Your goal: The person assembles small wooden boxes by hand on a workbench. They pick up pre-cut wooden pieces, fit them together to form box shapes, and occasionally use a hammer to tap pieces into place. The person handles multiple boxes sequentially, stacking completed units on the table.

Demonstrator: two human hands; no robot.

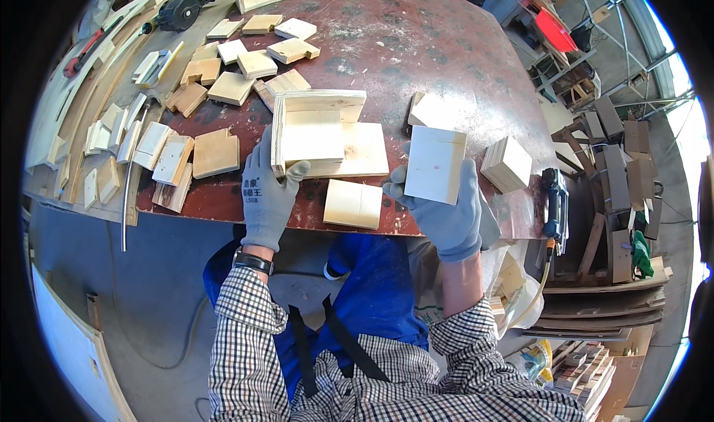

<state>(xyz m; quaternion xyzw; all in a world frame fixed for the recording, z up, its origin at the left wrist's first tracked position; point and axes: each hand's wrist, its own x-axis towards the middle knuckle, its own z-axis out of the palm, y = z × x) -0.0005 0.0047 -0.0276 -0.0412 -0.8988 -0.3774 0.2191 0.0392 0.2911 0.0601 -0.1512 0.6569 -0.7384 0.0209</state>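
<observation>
My left hand (pixel 269 188), in a grey work glove, is closed on the left side of a partly built plywood box (pixel 312 136). That box has upright walls at its left and back, and a flat board extends from it to the right. In my gloved right hand (pixel 450 217) is a square wooden board (pixel 436 164), held up with its pale face showing; some of my fingers are hidden behind it. Between my hands, near the table's front edge, lies another square wooden block (pixel 353 204). A wooden piece (pixel 426 110) lies just beyond the held board.
The worn red table (pixel 387 50) carries a stack of square boards (pixel 507 164) at right and many notched blocks (pixel 256 63) at left. A blue and black air nailer (pixel 553 206) with a hose is at the right edge. A black power tool (pixel 178 13) sits far left.
</observation>
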